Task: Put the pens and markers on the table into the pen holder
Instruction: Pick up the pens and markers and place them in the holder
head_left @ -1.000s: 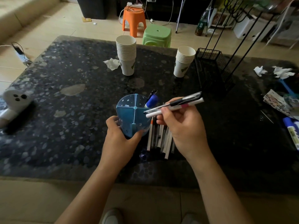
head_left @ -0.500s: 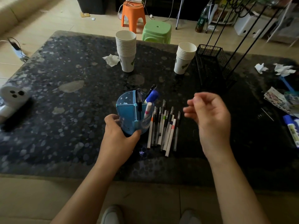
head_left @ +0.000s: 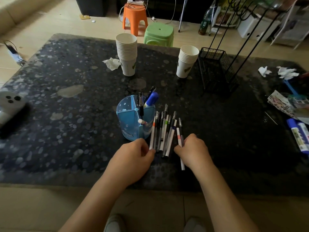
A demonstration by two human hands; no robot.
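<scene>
A blue, divided pen holder [head_left: 124,127] stands upright on the dark speckled table [head_left: 70,124]. Inside it are a black pen [head_left: 141,102], a blue-capped marker [head_left: 151,99] and a white pen. Right of the holder lies a row of several pens [head_left: 163,131], pointing away from me. My left hand [head_left: 132,159] rests with curled fingers at the near ends of the leftmost pens, apart from the holder. My right hand [head_left: 194,152] is closed over a white pen with a pink band [head_left: 179,139] at the right end of the row. Two blue-capped markers [head_left: 299,138] lie far right.
Two stacks of paper cups [head_left: 127,54] [head_left: 187,61] and a black wire basket [head_left: 215,72] stand at the back. Crumpled tissues [head_left: 112,63] [head_left: 264,71], printed papers [head_left: 280,102] at the right and a white gadget [head_left: 10,104] at the left edge also lie on the table.
The two pens from my right hand went into the holder. My left hand let go of the holder and moved to the pens. My right hand came down onto the rightmost pen.
</scene>
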